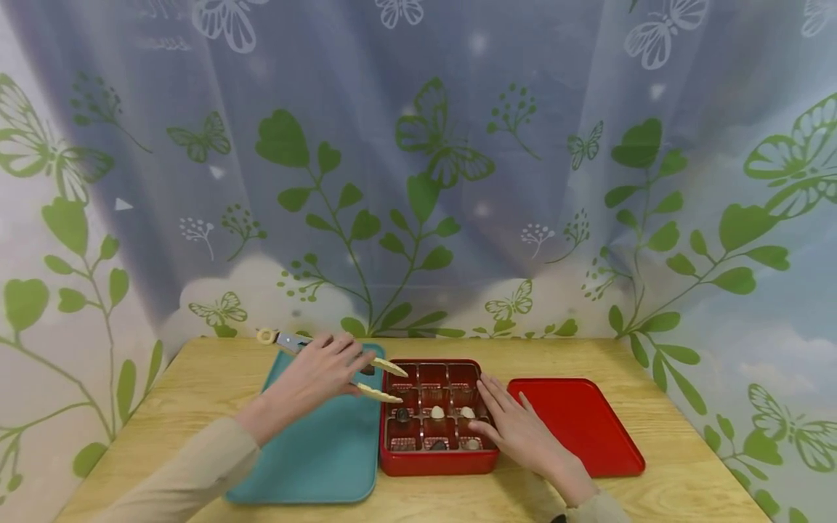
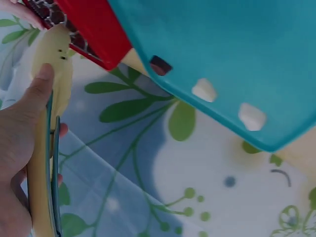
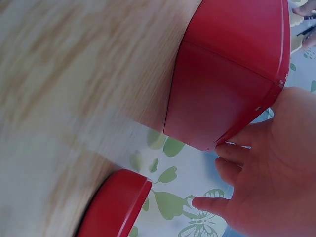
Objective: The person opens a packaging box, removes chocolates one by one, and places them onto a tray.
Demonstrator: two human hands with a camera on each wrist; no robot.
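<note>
My left hand [image 1: 318, 372] grips a pair of tongs [image 2: 37, 163] with cream tips and a metal body. The tips [image 1: 379, 394] stand apart, over the left side of a square red box [image 1: 438, 463], with nothing visible between them. A clear divided insert inside the box holds several small dark and white pieces, among them a dark piece [image 1: 402, 415] and a white piece [image 1: 437, 412] in the middle row. My right hand [image 1: 523, 432] lies against the box's right side with its fingers extended, fingertips at the rim.
A teal tray [image 1: 314, 457] lies left of the box. On its far part are a dark brown piece [image 2: 160, 65] and two white pieces, one near the corner [image 2: 252, 116]. The red lid [image 1: 582, 428] lies on the wooden table [image 1: 680, 487] to the right. A patterned curtain [image 1: 458, 240] hangs behind.
</note>
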